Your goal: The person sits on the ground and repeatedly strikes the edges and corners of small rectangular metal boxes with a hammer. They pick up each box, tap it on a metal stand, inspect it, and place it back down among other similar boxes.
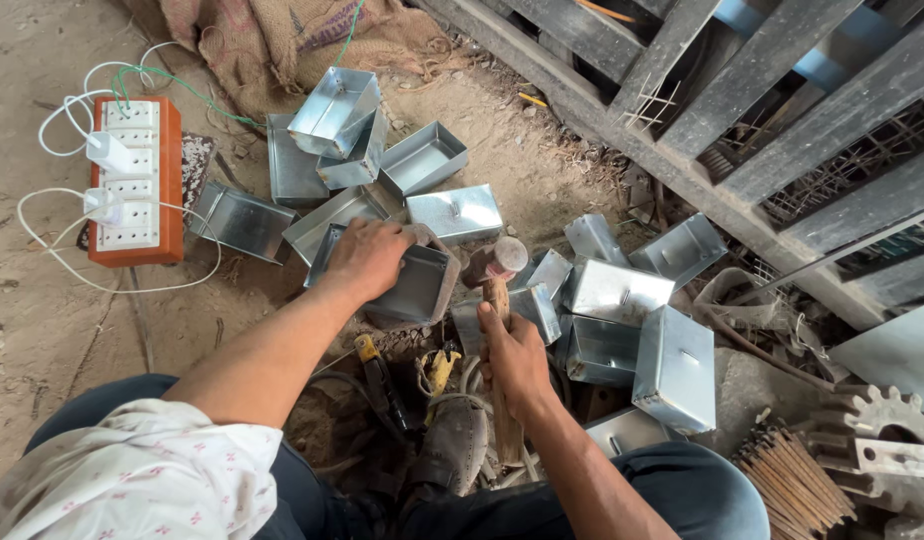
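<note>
Left hand (367, 258): fingers curled over the rim of an open sheet-metal box (407, 285), pinning it on the ground; box interior bare.
Right hand (512, 355): clenched round a wooden-handled hammer (496, 262), head just beside the box's right wall.
Loose boxes (622, 330): shiny, rectangular, scattered right and behind; those facing up are bare inside.
Power strip (137, 180): orange-edged, white sockets, far left, white plugs inserted.
</note>
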